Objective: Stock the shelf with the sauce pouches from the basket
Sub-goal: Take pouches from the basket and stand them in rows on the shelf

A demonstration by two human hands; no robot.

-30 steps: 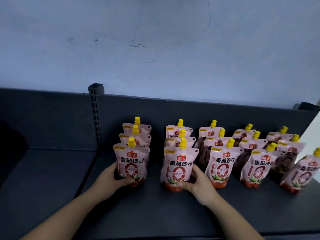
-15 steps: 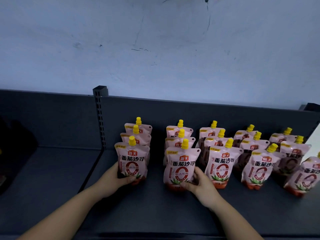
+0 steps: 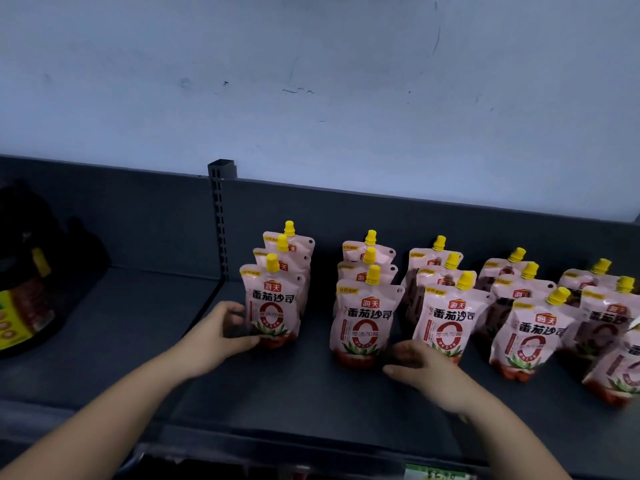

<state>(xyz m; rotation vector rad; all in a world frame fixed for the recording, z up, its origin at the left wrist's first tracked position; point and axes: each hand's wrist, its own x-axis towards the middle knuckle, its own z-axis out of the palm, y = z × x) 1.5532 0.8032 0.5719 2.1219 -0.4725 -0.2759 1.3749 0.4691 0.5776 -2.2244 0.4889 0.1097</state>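
Note:
Pink sauce pouches with yellow caps stand in several front-to-back columns on the dark grey shelf (image 3: pixel 311 393). My left hand (image 3: pixel 221 332) grips the lower left corner of the front pouch of the leftmost column (image 3: pixel 273 306), thumb under its base. The front pouch of the second column (image 3: pixel 367 320) stands upright on its own. My right hand (image 3: pixel 420 367) sits just to the right of its base, fingers loosely curled and apart, thumb tip beside the pouch's corner. The basket is out of view.
Other pouch columns (image 3: pixel 530 327) fill the shelf out to the right edge. A slotted upright post (image 3: pixel 221 220) divides the shelf bays behind my left hand. A dark bottle with a yellow-green label (image 3: pixel 24 306) stands in the left bay. Wall above.
My right hand has slipped off the second column's front pouch toward me. My left hand stays on the leftmost pouch. The view swung left, which brought the dark bottle in.

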